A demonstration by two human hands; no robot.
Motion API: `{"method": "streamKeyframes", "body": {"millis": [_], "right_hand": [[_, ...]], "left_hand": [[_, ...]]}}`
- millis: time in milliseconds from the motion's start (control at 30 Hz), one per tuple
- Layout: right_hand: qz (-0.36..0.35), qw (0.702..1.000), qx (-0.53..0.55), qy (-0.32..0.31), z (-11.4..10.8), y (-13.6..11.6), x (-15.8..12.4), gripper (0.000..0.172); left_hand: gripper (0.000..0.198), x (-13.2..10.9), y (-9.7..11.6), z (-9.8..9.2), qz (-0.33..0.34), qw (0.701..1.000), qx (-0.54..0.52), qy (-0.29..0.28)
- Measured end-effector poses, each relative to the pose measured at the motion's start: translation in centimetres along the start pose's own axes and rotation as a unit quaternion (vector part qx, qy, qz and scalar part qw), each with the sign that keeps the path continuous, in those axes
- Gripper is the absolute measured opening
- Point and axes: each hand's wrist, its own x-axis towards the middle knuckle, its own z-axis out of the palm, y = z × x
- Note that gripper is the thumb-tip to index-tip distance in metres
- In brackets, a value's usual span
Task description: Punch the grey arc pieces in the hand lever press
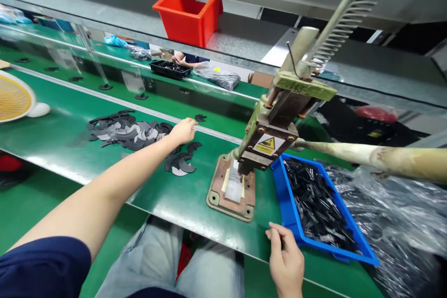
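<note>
Your left hand point(183, 131) curls over one pile of dark crescents point(129, 131); your right hand point(286, 260), loosely closed and empty, touches one blue tray point(289, 209); the press point(268, 135) bears one yellow warning label point(266, 144).

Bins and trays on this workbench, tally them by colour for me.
Red bin: 1
Blue tray of black strips, by the right hand: 1
Black tray, far side: 1
Total: 3
</note>
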Motion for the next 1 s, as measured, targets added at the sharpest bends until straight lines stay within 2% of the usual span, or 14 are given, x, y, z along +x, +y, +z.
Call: {"method": "streamKeyframes", "body": {"millis": [100, 200, 267, 333, 400, 500, 600, 700, 800, 900, 1000], "right_hand": [[-0.031, 0.999, 0.034, 0.005, 0.0, -1.0, -0.1, 0.024], [-0.04, 0.999, 0.029, -0.02, -0.7, -2.3, -0.4, 0.031], [-0.044, 0.998, 0.009, -0.036, -1.8, -3.1, -0.1, 0.034], [-0.042, 0.998, -0.025, -0.028, -3.5, -3.6, 1.0, 0.032], [-0.032, 0.997, -0.067, 0.002, -5.6, -3.7, 2.9, 0.03], [-0.016, 0.99, -0.135, 0.035, -8.7, -2.8, 6.8, 0.031], [-0.004, 0.979, -0.202, 0.007, -10.6, -0.9, 10.7, 0.031], [0.018, 0.966, -0.251, -0.059, -11.0, 1.0, 13.1, 0.039], [0.04, 0.954, -0.279, -0.103, -10.4, 1.8, 14.0, 0.045], [0.054, 0.946, -0.302, -0.107, -10.5, 1.4, 14.6, 0.036], [0.062, 0.944, -0.315, -0.074, -11.7, 0.8, 15.4, 0.032]], "left_hand": [[0.038, -6.6, 2.0, -0.1, 0.071, 0.997, -0.026, -0.014], [0.038, -13.2, 3.8, -0.1, 0.13, 0.99, -0.054, -0.008], [0.038, -16.5, 4.3, 0.1, 0.152, 0.986, -0.062, -0.017], [0.036, -18.6, 4.4, 0.4, 0.157, 0.984, -0.083, -0.016], [0.034, -19.6, 4.5, 0.7, 0.146, 0.984, -0.097, -0.002], [0.034, -19.8, 4.4, 1.1, 0.121, 0.988, -0.099, 0.022], [0.034, -19.6, 3.8, 1.7, 0.098, 0.99, -0.098, 0.031], [0.032, -19.6, 3.4, 2.2, 0.078, 0.99, -0.108, 0.048], [0.028, -19.7, 3.9, 1.9, 0.066, 0.989, -0.108, 0.074], [0.026, -19.5, 4.8, 0.9, 0.045, 0.992, -0.105, 0.055], [0.027, -19.2, 5.3, 0.2, 0.023, 0.994, -0.106, 0.031]]}}
